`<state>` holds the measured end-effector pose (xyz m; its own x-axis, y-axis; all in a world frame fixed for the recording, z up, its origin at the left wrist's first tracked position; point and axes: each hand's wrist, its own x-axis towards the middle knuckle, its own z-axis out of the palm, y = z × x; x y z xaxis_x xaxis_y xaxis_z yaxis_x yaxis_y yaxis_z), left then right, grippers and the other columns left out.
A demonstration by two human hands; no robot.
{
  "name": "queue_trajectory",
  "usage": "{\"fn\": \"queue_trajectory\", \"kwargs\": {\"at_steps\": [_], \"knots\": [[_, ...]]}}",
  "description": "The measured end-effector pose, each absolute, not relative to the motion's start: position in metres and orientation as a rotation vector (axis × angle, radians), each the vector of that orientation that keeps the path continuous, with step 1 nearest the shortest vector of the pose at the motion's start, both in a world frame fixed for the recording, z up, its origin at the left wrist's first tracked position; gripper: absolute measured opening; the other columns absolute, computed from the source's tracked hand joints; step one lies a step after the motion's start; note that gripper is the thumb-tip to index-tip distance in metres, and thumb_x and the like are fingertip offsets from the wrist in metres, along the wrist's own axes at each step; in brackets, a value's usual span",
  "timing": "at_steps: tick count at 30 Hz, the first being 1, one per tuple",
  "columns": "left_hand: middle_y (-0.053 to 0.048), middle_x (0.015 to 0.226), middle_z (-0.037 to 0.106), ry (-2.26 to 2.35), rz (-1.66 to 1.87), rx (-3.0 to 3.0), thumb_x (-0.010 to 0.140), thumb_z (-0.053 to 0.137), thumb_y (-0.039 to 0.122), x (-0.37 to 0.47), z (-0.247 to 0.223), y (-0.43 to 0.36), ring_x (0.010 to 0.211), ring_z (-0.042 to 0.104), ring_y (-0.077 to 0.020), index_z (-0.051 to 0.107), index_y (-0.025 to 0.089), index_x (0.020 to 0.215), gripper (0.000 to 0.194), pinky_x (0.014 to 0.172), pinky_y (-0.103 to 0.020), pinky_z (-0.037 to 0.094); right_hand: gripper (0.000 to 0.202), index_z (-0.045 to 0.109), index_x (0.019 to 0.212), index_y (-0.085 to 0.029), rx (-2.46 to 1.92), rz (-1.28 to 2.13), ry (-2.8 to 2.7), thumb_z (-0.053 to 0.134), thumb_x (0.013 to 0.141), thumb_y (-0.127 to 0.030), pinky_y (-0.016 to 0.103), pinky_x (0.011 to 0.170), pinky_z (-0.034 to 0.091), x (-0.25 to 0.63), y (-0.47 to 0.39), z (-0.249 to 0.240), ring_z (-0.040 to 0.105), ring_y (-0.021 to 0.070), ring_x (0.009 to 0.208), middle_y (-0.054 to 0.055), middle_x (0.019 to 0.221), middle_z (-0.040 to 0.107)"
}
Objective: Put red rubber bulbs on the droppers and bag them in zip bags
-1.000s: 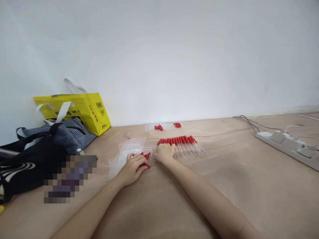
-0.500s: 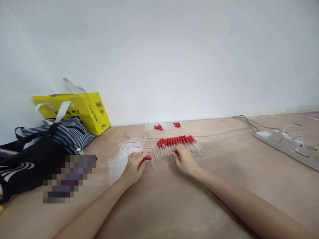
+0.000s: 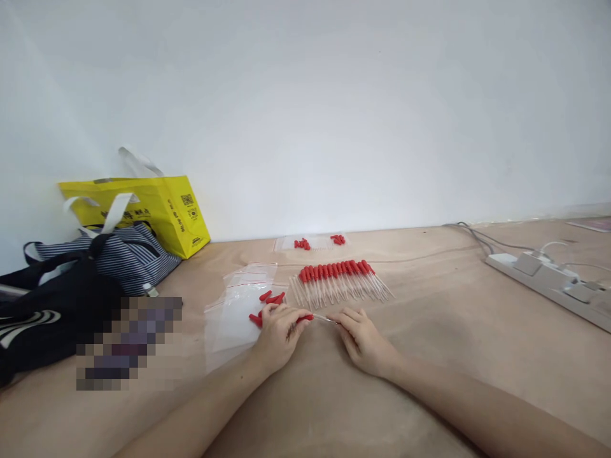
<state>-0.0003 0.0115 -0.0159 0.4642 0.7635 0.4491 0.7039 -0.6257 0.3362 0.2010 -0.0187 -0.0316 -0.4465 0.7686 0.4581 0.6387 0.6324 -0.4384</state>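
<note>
My left hand [image 3: 280, 337] is closed on a red rubber bulb [image 3: 306, 317], pinched between thumb and forefinger. Opposite it, my right hand [image 3: 365, 340] pinches a thin glass dropper tube [image 3: 324, 318]. The tube lies level between the hands, its left end at the bulb's mouth; how far it goes in cannot be made out. Beyond the hands is a slanting row of glass droppers with red bulbs [image 3: 337, 271], tips toward me. A few bare glass tubes [image 3: 295, 289] lie at the row's left end. Loose red bulbs [image 3: 273, 298] rest beside my left hand, partly hidden by it.
Clear zip bags [image 3: 233, 312] lie flat at the left. Near the wall is another bag [image 3: 319, 242] with red bulbs and tubes. A yellow shopping bag [image 3: 184, 216], striped bag [image 3: 138, 251] and black bag [image 3: 57, 305] crowd the left; a power strip [image 3: 548, 280] is at the right.
Both hands have come nearer to me and together, the right leaving the dropper row with a tube. Loose bulbs that my left hand covered now show.
</note>
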Motion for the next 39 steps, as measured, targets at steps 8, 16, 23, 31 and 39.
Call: {"fn": "queue_trajectory", "kwargs": {"at_steps": [8,16,23,31,39], "knots": [[0.002,0.078,0.067,1.328,0.973,2.550,0.081,0.048,0.029,0.001,-0.019,0.013,0.077,0.057,-0.0164,0.061,0.023,0.081,0.014,0.080,-0.037,0.025,0.028,0.054,0.106,-0.019,-1.058,0.185,-2.193,0.038,0.084,-0.011,0.028,0.067,0.030,0.192,-0.018,-0.036,0.050,0.0149,0.074,0.004,0.080,0.059],[0.004,0.073,0.066,1.167,0.952,2.688,0.081,0.048,0.024,0.000,-0.016,0.006,0.072,0.056,-0.0139,0.058,0.021,0.074,0.012,0.084,-0.038,0.022,0.036,0.059,0.095,-0.020,-1.011,-0.059,-2.337,0.041,0.069,-0.003,0.029,0.063,0.020,0.200,-0.010,-0.030,0.042,0.0113,0.059,0.001,0.073,0.057],[0.004,0.069,0.064,1.096,0.986,2.723,0.081,0.046,0.021,0.002,-0.015,0.002,0.071,0.054,-0.0136,0.055,0.020,0.072,0.013,0.086,-0.039,0.020,0.032,0.058,0.088,-0.018,-0.968,-0.109,-2.275,0.040,0.067,-0.004,0.029,0.062,0.018,0.195,-0.007,-0.032,0.039,0.0110,0.057,0.000,0.069,0.056],[0.003,0.067,0.064,1.093,0.967,2.717,0.081,0.045,0.021,0.001,-0.016,0.003,0.070,0.054,-0.0141,0.055,0.020,0.071,0.014,0.085,-0.039,0.023,0.022,0.059,0.083,-0.018,-0.976,-0.032,-2.255,0.038,0.078,-0.011,0.028,0.062,0.019,0.184,-0.007,-0.031,0.039,0.0114,0.056,0.001,0.066,0.055],[0.003,0.072,0.067,1.198,0.823,2.764,0.083,0.045,0.027,-0.005,-0.009,0.011,0.076,0.055,-0.0158,0.058,0.023,0.075,0.015,0.089,-0.042,0.019,0.019,0.060,0.089,-0.021,-1.122,-0.013,-2.393,0.042,0.085,-0.022,0.030,0.067,0.021,0.192,-0.007,-0.017,0.048,0.0154,0.077,0.003,0.079,0.060]]}}
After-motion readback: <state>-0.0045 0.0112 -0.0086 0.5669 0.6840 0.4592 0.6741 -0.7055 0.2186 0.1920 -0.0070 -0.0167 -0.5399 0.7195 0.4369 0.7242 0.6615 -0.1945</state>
